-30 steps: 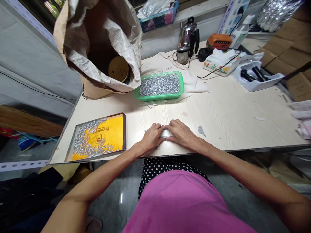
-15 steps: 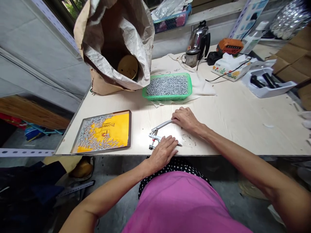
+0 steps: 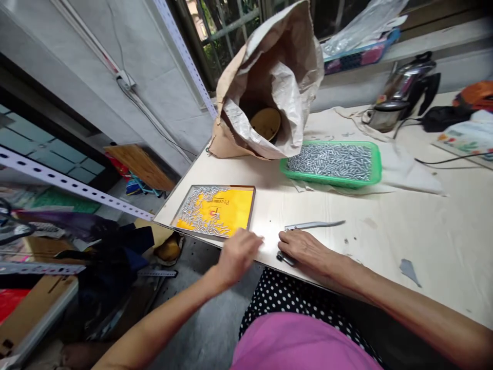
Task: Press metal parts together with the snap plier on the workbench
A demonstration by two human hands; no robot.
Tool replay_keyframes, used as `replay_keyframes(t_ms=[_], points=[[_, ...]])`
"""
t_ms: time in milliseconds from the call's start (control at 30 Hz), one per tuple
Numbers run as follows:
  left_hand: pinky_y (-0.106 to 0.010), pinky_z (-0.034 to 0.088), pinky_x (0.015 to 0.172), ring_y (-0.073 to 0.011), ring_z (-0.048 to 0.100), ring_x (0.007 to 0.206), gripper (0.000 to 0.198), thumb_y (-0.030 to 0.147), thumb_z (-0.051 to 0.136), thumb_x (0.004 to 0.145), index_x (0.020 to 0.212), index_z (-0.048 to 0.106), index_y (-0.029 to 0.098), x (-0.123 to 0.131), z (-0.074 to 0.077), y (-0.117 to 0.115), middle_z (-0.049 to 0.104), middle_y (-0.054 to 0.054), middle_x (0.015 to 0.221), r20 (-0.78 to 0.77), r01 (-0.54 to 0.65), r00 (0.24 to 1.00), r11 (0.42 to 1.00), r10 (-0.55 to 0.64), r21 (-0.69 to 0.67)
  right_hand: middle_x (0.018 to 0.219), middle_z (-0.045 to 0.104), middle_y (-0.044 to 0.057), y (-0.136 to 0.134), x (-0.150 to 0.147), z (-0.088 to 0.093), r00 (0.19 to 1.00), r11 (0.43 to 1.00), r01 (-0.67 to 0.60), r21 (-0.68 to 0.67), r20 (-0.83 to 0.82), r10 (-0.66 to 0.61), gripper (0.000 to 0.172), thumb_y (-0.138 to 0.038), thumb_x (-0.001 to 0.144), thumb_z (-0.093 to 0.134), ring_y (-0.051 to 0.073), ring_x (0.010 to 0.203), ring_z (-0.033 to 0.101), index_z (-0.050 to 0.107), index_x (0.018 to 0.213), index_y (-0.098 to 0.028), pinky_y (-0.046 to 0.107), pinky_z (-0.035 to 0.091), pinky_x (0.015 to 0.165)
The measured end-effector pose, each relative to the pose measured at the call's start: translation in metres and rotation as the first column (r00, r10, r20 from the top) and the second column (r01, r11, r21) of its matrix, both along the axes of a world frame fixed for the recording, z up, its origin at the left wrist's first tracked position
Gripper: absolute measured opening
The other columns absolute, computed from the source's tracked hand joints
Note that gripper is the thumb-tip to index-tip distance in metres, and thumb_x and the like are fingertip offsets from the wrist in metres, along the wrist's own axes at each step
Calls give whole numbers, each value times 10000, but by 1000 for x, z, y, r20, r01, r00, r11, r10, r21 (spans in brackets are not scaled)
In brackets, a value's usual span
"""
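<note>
A metal plier-like hand tool lies near the front edge of the pale wooden table. My right hand lies palm down over its lower handle and head, fingers curled on it; the upper handle sticks out to the right. Left of that, my left hand is at the table's front edge, smeared by motion, close to a shallow yellow-bottomed tray holding several small metal pins.
A green basket full of metal pins sits on a white cloth behind. A big open paper sack stands at the back left. Kettle and metal cup are at the back right. A perforated shelf rail runs at the left.
The view has swung left. My right hand has moved from the tool's upper handle tip down onto its lower part; my left hand has left the tool and moved left towards the yellow tray.
</note>
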State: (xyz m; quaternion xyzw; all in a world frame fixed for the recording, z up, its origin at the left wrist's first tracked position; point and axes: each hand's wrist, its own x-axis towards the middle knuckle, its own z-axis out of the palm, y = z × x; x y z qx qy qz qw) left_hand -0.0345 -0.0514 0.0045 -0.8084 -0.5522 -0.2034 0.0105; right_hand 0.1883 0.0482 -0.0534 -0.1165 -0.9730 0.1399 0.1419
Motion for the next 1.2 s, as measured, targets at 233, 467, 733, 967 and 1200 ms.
replay_keyframes(t_ms=[233,467,733,967,1200], points=[[-320,454,858,-233,587,994,219,290,541,933,923,731,181,-132,7,40,679,-95,946,-320,-599,790,770,523,-222,838,616,37,11,1,-5,945,998,60,-19,-321,-63,161,-107,972,414,150,732,558,559,950,-172,279,433,684],[-283,445,737,-241,626,974,263,393,599,886,924,694,150,-122,-7,52,689,-108,1020,-380,-767,642,559,666,-315,846,634,59,104,35,49,645,778,626,-63,-520,-561,169,-299,961,522,157,692,578,620,947,-162,282,423,611],[-288,455,811,-231,614,1006,255,277,491,940,1036,697,161,-128,-7,59,647,-113,1079,-450,-723,683,622,575,-301,1053,615,124,81,48,54,775,798,603,-2,-233,-587,302,-328,985,455,183,736,604,613,1157,-136,322,476,640],[-325,454,847,-272,548,1084,267,244,474,947,976,710,124,-128,-3,67,599,-149,1090,-596,-591,730,747,334,-305,943,648,46,-8,28,27,870,876,410,-255,-179,-459,216,-246,982,419,173,799,658,632,971,-209,284,515,677],[-323,461,837,-256,582,1020,237,230,501,916,960,717,143,-134,-4,68,652,-130,1018,-400,-497,835,831,378,-251,924,645,46,-6,6,30,850,824,363,-435,-207,-484,179,-233,964,477,175,812,636,649,927,-202,294,472,716]])
